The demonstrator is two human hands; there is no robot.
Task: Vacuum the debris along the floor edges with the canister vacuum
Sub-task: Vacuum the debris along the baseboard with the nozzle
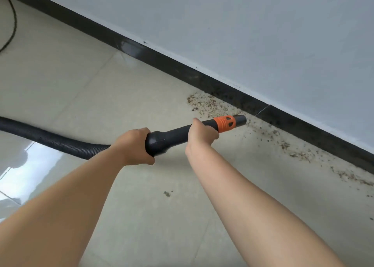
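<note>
Both hands hold a black vacuum nozzle tube (172, 136) with an orange collar (224, 124). My left hand (134, 147) grips its thick rear end, where the ribbed black hose (50, 139) joins. My right hand (201, 134) grips the tube just behind the orange collar. The open nozzle tip (241, 120) points at the dark baseboard (222, 88), close to the floor. Brown crumbly debris (206, 104) lies on the pale tiles beyond the tip, and more debris (299, 155) trails along the baseboard to the right. A small separate clump (167, 193) lies below my right forearm.
A grey-white wall (263, 33) rises above the baseboard, which runs diagonally from upper left to lower right. A thin black cable (12, 17) curves over the floor at the far upper left. Glossy pale floor tiles (70, 84) spread out to the left.
</note>
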